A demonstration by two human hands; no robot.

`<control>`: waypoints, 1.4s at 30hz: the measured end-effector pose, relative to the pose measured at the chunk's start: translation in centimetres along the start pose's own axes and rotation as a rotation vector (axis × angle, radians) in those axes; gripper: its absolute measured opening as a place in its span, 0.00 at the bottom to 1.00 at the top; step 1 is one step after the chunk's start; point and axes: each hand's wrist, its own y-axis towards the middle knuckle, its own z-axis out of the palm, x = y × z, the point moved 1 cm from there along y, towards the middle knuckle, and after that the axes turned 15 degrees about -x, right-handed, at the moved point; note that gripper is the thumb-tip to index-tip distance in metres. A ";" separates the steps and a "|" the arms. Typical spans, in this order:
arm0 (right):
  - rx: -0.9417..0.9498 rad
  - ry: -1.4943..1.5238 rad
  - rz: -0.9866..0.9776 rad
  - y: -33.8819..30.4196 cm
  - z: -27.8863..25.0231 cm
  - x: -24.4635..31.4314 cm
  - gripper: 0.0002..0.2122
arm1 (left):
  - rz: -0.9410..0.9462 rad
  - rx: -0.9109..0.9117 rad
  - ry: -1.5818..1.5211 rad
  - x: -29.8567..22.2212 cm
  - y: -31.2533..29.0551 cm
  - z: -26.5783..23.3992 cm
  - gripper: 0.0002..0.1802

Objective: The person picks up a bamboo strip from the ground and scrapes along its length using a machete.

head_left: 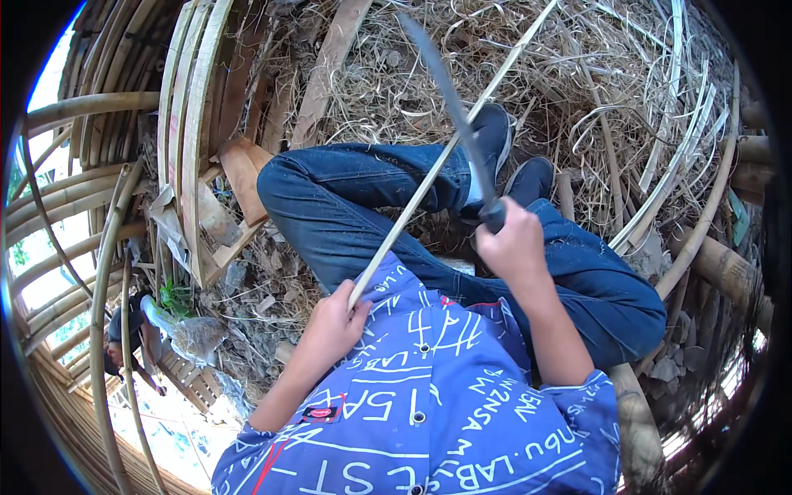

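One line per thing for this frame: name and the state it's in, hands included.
Left hand: closed around the pale strip
Right hand: closed around the knife's handle
Pale strip: held slanting up to the right
Knife: blade bare, crossing the strip in view; contact unclear
Shavings: loose, scattered over the ground
Jeans: worn, legs bent
Shirt: worn, buttoned in front

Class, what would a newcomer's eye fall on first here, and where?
First, probably the long dark knife at the upper middle, held upward in the right hand. Next, the pale strip slanting across it in view, its lower part in the left hand. Then the blue, white-lettered shirt at the lower middle, and the curly shavings strewn across the top.
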 end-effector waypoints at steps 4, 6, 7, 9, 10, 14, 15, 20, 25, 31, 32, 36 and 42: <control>0.118 -0.028 -0.161 -3.5 1.0 1.9 0.10 | 0.024 -0.086 0.118 -0.6 0.3 -0.3 0.11; 0.180 -0.025 -0.254 -4.7 0.8 3.0 0.11 | 0.047 -0.113 0.142 -0.6 0.3 -0.2 0.12; 0.233 -0.012 -0.290 -5.0 0.5 3.7 0.11 | 0.076 -0.147 0.186 -0.6 0.3 -0.2 0.12; 0.310 -0.016 -0.371 -5.7 0.4 4.5 0.11 | 0.106 -0.181 0.228 -0.6 0.1 -0.3 0.13; 0.310 -0.018 -0.374 -5.7 0.3 4.7 0.11 | 0.121 -0.214 0.285 -0.9 0.1 -0.5 0.13; 0.343 -0.061 -0.428 -5.6 0.1 5.2 0.11 | 0.192 -0.296 0.353 -1.2 0.1 -0.9 0.12; 0.350 -0.085 -0.423 -5.4 0.0 5.2 0.10 | 0.190 -0.297 0.353 -1.2 0.2 -1.0 0.12; 0.268 -0.093 -0.460 -4.8 0.2 3.8 0.10 | 0.198 -0.189 0.270 -0.6 0.1 -0.4 0.12; 0.336 -0.060 -0.439 -5.3 -0.2 4.6 0.10 | 0.211 -0.192 0.275 -1.6 0.0 -0.5 0.11; 0.246 -0.231 -0.496 -2.2 0.6 2.0 0.11 | 0.196 -0.133 0.270 -1.8 -0.1 -0.4 0.10; 0.247 -0.235 -0.497 -1.8 0.5 2.1 0.11 | 0.216 -0.146 0.279 -1.6 0.0 -0.5 0.10; 0.169 -0.353 -0.472 0.2 -0.5 2.2 0.11 | 0.218 -0.177 0.333 -1.8 0.2 -1.3 0.10; -0.161 -0.599 -0.103 8.9 -5.1 -5.3 0.08 | 0.244 -0.141 0.337 -2.1 -0.2 -1.3 0.11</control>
